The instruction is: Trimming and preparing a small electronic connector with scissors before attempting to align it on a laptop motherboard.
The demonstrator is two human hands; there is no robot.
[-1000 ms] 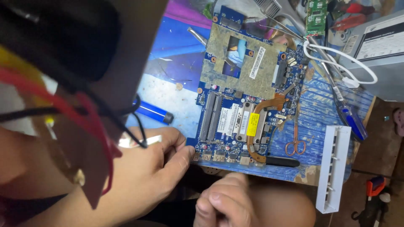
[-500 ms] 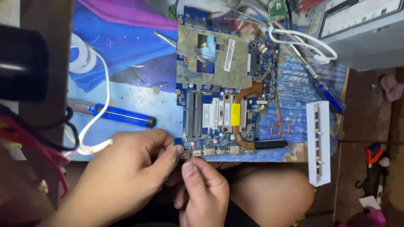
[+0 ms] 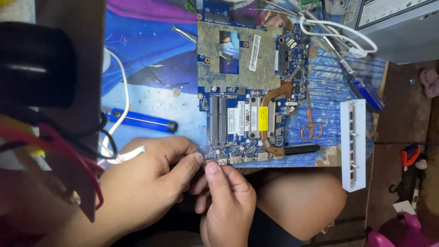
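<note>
**Blue laptop circuit board, near edge worked by both hands**

Blue laptop circuit board (image 3: 249, 91) with copper heat pipe lies flat on blue patterned mat (image 3: 151, 96). Left hand (image 3: 151, 183) and right hand (image 3: 226, 201) meet at its near-left corner, fingertips pinched together on the edge. Blue cylindrical tool (image 3: 141, 121) lies left; white plastic strip (image 3: 353, 144) right.

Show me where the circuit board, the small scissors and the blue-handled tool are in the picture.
circuit board (image 3: 249, 87): head view, on the middle of the board.
small scissors (image 3: 311, 130): head view, on the orange finger loops.
blue-handled tool (image 3: 141, 121): head view, on the middle of its blue handle.
</note>
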